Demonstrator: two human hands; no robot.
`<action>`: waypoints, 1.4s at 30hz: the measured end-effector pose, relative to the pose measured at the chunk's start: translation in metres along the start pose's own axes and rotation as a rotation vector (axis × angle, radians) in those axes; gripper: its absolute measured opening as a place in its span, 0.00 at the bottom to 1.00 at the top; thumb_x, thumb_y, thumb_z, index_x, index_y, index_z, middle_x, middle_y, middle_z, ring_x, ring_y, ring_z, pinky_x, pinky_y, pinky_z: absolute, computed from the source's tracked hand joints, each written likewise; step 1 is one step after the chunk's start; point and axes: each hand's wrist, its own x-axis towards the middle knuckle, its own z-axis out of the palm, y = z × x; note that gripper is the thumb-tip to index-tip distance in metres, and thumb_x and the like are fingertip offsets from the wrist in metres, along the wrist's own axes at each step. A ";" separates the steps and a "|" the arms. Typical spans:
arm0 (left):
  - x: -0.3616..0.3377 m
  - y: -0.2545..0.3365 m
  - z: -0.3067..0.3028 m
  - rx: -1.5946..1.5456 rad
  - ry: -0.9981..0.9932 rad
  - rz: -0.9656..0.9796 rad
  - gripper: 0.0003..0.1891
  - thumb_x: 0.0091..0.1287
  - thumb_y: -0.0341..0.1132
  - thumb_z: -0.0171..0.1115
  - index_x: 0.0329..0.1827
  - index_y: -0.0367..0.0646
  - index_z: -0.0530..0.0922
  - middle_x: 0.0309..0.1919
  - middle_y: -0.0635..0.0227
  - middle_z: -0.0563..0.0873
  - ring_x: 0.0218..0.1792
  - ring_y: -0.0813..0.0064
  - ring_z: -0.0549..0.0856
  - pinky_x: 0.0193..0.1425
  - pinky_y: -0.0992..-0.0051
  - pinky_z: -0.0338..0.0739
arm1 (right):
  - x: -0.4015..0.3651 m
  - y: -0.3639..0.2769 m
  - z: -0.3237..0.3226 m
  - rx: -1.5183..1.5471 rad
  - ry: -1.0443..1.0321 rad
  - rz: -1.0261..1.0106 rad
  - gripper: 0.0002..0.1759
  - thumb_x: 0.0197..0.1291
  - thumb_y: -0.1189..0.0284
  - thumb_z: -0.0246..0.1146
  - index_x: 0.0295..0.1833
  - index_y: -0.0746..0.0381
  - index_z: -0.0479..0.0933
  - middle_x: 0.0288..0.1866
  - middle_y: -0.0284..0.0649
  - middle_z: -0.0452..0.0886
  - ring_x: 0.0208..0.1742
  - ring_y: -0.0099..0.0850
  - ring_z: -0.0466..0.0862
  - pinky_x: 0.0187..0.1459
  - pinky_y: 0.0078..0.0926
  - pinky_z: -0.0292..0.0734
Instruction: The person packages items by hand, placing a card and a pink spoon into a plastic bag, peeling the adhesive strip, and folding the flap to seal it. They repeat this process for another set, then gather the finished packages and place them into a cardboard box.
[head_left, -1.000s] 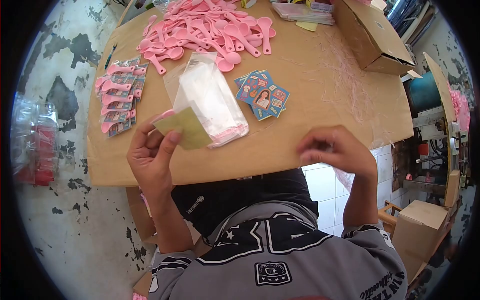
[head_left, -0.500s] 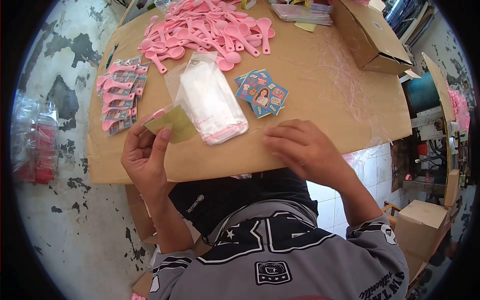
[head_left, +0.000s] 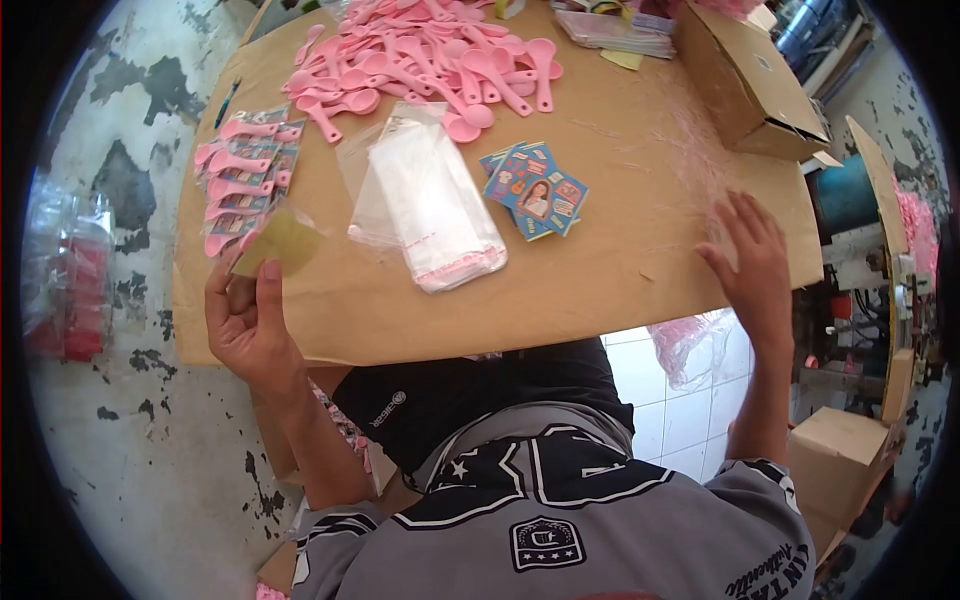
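My left hand (head_left: 252, 325) is closed on a small clear packet (head_left: 287, 244) near the table's left edge. A plain yellowish card face shows through it, and a bit of pink shows at its left side; the rest is hidden by the card and fingers. Just beyond lie several finished-looking packets (head_left: 238, 190) with pink spoons and blue printed cards. Over the right part of the table my right hand (head_left: 750, 262) is open, fingers spread, beside thin clear plastic strips (head_left: 690, 150). Between the hands rest a stack of clear plastic bags (head_left: 435, 205) and blue printed cards (head_left: 540, 190).
A large heap of pink measuring spoons (head_left: 420, 60) covers the back of the brown table (head_left: 600, 280). At the back right stand a cardboard box (head_left: 745, 85) and a pile of flat plastic packs (head_left: 615, 35). A pen (head_left: 228, 103) lies at the left edge.
My left hand has moved left with the packet, toward the row of packets. My right hand has swung right, away from the middle, and its fingers have spread.
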 end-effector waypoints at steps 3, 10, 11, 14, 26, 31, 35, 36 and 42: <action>0.018 -0.006 -0.012 0.191 -0.007 0.157 0.16 0.74 0.18 0.67 0.62 0.30 0.82 0.56 0.55 0.91 0.56 0.73 0.89 0.62 0.75 0.82 | 0.003 -0.018 -0.014 0.313 -0.014 -0.095 0.37 0.67 0.50 0.69 0.77 0.56 0.75 0.81 0.45 0.73 0.84 0.47 0.68 0.84 0.55 0.54; 0.071 -0.016 -0.020 0.783 -0.077 0.397 0.15 0.74 0.24 0.69 0.62 0.38 0.85 0.54 0.60 0.93 0.54 0.66 0.91 0.62 0.68 0.83 | 0.013 -0.013 0.016 0.074 0.032 -0.312 0.30 0.66 0.47 0.69 0.63 0.59 0.85 0.83 0.38 0.72 0.87 0.46 0.62 0.86 0.55 0.49; 0.076 -0.023 -0.023 0.821 -0.083 0.375 0.15 0.73 0.25 0.69 0.62 0.39 0.86 0.54 0.60 0.93 0.55 0.63 0.92 0.63 0.67 0.83 | 0.016 -0.008 0.013 0.094 0.112 -0.246 0.27 0.67 0.51 0.70 0.61 0.60 0.85 0.81 0.40 0.74 0.85 0.46 0.65 0.84 0.53 0.54; 0.091 -0.051 -0.038 0.857 -0.224 0.339 0.16 0.73 0.27 0.69 0.62 0.40 0.86 0.54 0.57 0.93 0.56 0.56 0.91 0.63 0.65 0.83 | 0.022 -0.003 0.000 0.232 0.294 -0.085 0.18 0.70 0.63 0.71 0.57 0.64 0.85 0.70 0.43 0.82 0.75 0.46 0.76 0.74 0.45 0.69; 0.001 0.085 0.016 -0.600 -0.827 0.118 0.29 0.80 0.54 0.60 0.44 0.28 0.84 0.23 0.56 0.87 0.22 0.66 0.85 0.35 0.67 0.84 | 0.023 -0.006 0.010 0.572 0.191 -0.044 0.22 0.75 0.60 0.67 0.35 0.66 0.73 0.25 0.39 0.69 0.26 0.30 0.70 0.29 0.32 0.62; -0.023 0.118 0.048 -1.090 -0.932 0.303 0.25 0.81 0.44 0.57 0.31 0.28 0.80 0.26 0.47 0.85 0.22 0.58 0.84 0.26 0.67 0.81 | 0.034 -0.015 0.003 0.765 0.214 -0.029 0.32 0.67 0.43 0.70 0.40 0.65 0.71 0.29 0.34 0.62 0.28 0.26 0.62 0.31 0.27 0.57; -0.025 0.127 0.060 -1.160 -0.915 0.260 0.24 0.80 0.45 0.58 0.32 0.29 0.81 0.25 0.48 0.85 0.21 0.59 0.83 0.25 0.67 0.79 | 0.036 -0.026 -0.002 0.776 0.176 -0.005 0.36 0.63 0.40 0.71 0.50 0.64 0.72 0.33 0.34 0.61 0.31 0.27 0.61 0.34 0.27 0.60; -0.026 0.128 0.062 -1.168 -0.913 0.251 0.24 0.79 0.45 0.58 0.32 0.29 0.81 0.25 0.48 0.84 0.21 0.59 0.83 0.25 0.67 0.79 | 0.036 -0.028 -0.003 0.764 0.166 0.001 0.37 0.62 0.39 0.71 0.53 0.64 0.72 0.32 0.34 0.61 0.32 0.27 0.62 0.36 0.27 0.61; -0.023 0.132 0.066 -1.179 -0.906 0.213 0.23 0.78 0.46 0.60 0.34 0.30 0.81 0.24 0.50 0.84 0.20 0.60 0.82 0.24 0.68 0.77 | 0.044 -0.037 -0.001 0.808 0.228 -0.072 0.37 0.68 0.38 0.62 0.55 0.64 0.75 0.33 0.36 0.67 0.34 0.28 0.66 0.41 0.29 0.66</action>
